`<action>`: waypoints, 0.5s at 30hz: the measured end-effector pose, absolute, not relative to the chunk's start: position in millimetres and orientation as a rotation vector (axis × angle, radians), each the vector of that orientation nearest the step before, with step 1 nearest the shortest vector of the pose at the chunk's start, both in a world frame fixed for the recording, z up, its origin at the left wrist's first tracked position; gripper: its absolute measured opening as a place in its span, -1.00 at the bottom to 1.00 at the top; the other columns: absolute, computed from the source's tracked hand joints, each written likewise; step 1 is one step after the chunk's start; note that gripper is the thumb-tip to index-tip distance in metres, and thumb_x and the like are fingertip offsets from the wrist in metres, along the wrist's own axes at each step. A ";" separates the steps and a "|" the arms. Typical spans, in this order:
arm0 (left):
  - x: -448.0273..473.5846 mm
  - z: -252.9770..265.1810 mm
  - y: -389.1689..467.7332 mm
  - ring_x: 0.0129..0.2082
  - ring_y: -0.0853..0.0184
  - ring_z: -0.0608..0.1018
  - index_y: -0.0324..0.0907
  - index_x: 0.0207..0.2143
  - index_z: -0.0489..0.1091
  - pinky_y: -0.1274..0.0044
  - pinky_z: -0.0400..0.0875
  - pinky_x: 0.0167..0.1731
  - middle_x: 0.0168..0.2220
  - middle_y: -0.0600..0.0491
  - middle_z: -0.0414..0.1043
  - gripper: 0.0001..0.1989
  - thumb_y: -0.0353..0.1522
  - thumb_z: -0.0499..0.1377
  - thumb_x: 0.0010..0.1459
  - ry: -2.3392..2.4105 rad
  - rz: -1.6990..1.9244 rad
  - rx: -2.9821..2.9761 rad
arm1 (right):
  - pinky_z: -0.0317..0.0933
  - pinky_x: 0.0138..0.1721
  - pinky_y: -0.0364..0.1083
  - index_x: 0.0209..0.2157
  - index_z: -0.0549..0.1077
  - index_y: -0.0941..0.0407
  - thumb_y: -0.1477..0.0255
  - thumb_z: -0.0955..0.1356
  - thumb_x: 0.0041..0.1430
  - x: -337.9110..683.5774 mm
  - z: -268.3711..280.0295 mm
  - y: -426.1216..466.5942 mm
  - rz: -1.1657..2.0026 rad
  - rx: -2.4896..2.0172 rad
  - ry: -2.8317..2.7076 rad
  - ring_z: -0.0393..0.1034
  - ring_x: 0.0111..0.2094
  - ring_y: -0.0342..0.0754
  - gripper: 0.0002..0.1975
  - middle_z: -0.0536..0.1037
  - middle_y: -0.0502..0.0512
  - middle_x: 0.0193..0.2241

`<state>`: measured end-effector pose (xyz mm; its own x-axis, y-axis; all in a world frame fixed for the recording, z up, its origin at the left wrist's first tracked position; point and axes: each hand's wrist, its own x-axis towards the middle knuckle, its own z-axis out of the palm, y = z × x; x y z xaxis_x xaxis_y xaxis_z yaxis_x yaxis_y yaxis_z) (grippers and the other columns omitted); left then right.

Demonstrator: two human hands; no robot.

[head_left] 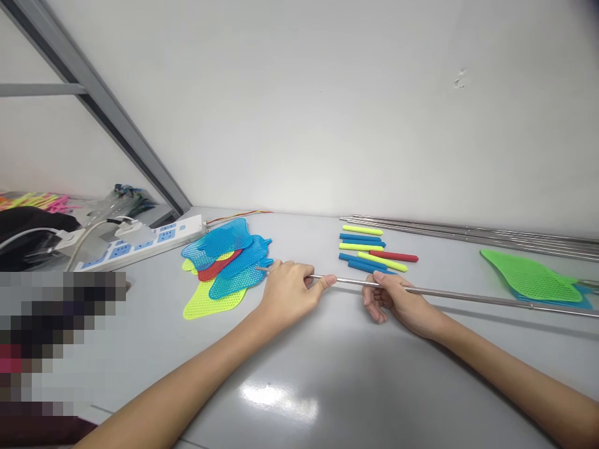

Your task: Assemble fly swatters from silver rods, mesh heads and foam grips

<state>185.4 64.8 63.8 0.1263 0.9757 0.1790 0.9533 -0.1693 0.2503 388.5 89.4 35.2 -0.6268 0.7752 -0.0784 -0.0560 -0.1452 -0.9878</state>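
Note:
A thin telescopic metal rod runs from the middle of the table out past the right edge of view. My left hand grips it near its thin tip, with fingers closed around it and the thumb along it. Farther right, my right hand holds the same rod between thumb and fingers. Just left of my left hand lies a pile of mesh fly swatter heads in blue, red and yellow. Beyond my right hand are several tapered plastic handles in yellow, blue and red.
More metal rods lie along the wall at the back right. A green swatter head rests over a blue one at right. A white power strip with plugs and cables stands at left. A pixelated area covers the lower left.

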 end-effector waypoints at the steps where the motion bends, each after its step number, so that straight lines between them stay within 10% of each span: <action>1: 185.4 63.6 64.9 -0.63 0.40 0.25 -0.21 -0.72 0.06 0.50 -0.02 -0.45 -0.73 0.13 0.16 -0.46 0.00 -0.10 0.09 1.974 0.463 2.301 | 0.09 -0.62 -0.19 -0.57 0.37 0.18 0.22 0.11 0.22 388.8 35.2 89.0 1.832 -0.822 -1.538 0.19 -0.69 -0.20 -0.55 0.37 0.01 -0.73; 15: 186.6 63.4 64.9 -0.58 0.37 0.29 -0.21 -0.70 0.11 0.50 -0.02 -0.44 -0.69 0.12 0.21 -0.49 -0.05 -0.09 0.13 1.963 0.429 2.322 | 0.10 -0.61 -0.19 -0.55 0.38 0.18 0.23 0.10 0.23 390.2 32.8 89.2 1.836 -0.809 -1.527 0.18 -0.69 -0.20 -0.55 0.37 0.00 -0.72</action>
